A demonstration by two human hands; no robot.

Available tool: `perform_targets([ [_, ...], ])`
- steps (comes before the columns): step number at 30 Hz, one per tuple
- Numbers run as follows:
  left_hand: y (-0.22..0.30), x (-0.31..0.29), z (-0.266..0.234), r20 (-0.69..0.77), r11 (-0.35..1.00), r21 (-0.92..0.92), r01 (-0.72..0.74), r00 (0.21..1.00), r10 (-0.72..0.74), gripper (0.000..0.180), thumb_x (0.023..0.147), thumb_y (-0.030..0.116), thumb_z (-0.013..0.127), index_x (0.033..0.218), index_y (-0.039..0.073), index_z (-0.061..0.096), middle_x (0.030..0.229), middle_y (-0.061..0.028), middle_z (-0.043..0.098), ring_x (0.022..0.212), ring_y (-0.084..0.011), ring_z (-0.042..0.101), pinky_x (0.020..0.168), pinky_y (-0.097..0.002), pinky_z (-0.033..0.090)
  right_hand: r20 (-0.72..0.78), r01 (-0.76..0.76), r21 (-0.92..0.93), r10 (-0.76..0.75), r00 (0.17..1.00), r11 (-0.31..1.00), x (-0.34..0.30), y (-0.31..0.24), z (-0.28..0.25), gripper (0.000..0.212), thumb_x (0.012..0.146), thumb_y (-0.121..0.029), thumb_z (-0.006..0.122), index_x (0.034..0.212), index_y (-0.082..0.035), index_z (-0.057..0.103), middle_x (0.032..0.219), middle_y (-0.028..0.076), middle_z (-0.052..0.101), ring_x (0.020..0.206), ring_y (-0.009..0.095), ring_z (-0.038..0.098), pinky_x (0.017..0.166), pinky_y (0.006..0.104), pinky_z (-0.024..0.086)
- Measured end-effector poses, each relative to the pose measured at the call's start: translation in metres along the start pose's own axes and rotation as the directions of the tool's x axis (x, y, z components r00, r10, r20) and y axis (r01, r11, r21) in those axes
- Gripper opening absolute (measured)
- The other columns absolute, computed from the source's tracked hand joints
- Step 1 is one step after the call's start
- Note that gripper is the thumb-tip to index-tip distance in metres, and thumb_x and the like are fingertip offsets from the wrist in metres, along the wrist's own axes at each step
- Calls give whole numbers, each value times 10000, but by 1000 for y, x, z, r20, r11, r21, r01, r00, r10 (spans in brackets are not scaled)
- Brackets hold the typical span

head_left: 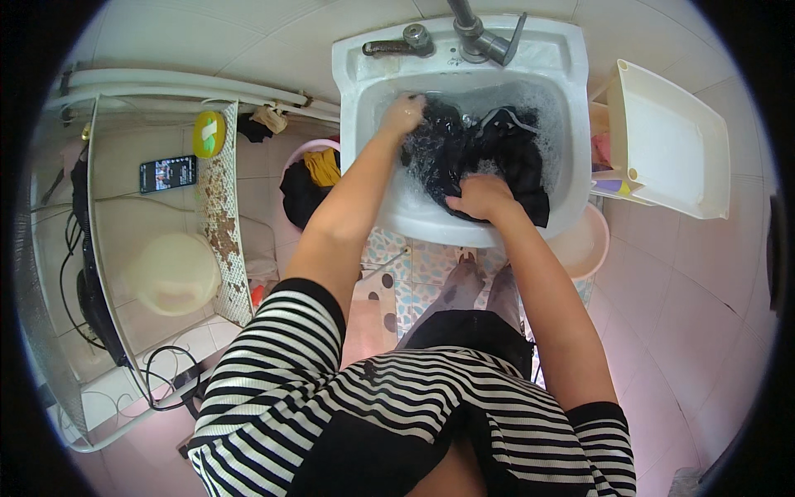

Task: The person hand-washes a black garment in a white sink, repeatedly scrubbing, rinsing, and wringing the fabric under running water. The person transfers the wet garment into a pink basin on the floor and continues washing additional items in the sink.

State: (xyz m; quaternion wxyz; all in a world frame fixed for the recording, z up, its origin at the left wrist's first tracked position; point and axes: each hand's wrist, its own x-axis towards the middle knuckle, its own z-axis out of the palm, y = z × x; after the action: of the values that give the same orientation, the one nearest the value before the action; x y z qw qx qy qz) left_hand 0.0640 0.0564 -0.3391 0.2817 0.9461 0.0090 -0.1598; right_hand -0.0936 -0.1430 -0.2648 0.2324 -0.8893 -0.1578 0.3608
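Stripy top: the black and white top [414,373] is right up close, worn by a person bending over the sink.
Black clothes: the wet black cloth [522,157] is down in the sink, bunched up in soapy water, with a thin pale line near its top.
Left hand: the left hand [404,114] is at the far left end of the cloth, curled up and wet. I can't tell if it grips.
Right hand: the right hand [480,197] is on the near side of the cloth, thumb sticking out to the left. Its fingers are hidden, so I can't tell if they squeeze.
Both hands: they are apart, with black cloth between them.
Sink: the white sink [571,124] has bubbles around its inside.
Taps: a grey tap [484,41] and a small round knob [416,36] sit at the back.
Left side: a pink tub [300,151] has dark clothes [302,197] and a yellow cloth [323,168] in it.
Rack: on the rusty rack [219,215] side, I see a phone [168,174] and a yellow-green dish [209,134].
Right side: a cream plastic shelf [675,141] stands beside the sink.
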Motion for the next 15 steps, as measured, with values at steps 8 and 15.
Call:
perform_targets([
  [8, 37, -119, -6, 92, 961, 38, -275, 958, 270, 312, 812, 254, 531, 1092, 178, 646, 1260, -115, 532, 1196, -319, 428, 986, -520, 334, -14, -65, 27, 66, 998, 998, 14, 7, 13, 607, 773, -494, 550, 1117, 1, 617, 1184, 165, 589, 1102, 315, 555, 918, 391, 442],
  [15, 47, -71, 52, -274, 962, 243, 128, 960, -59, 296, 809, 297, 589, 1051, 130, 627, 1264, -147, 485, 1205, -376, 398, 969, -493, 360, 25, -53, 13, 52, 998, 999, 8, 7, 10, 563, 777, -472, 519, 1118, -37, 625, 1173, 173, 590, 1107, 313, 547, 936, 410, 424],
])
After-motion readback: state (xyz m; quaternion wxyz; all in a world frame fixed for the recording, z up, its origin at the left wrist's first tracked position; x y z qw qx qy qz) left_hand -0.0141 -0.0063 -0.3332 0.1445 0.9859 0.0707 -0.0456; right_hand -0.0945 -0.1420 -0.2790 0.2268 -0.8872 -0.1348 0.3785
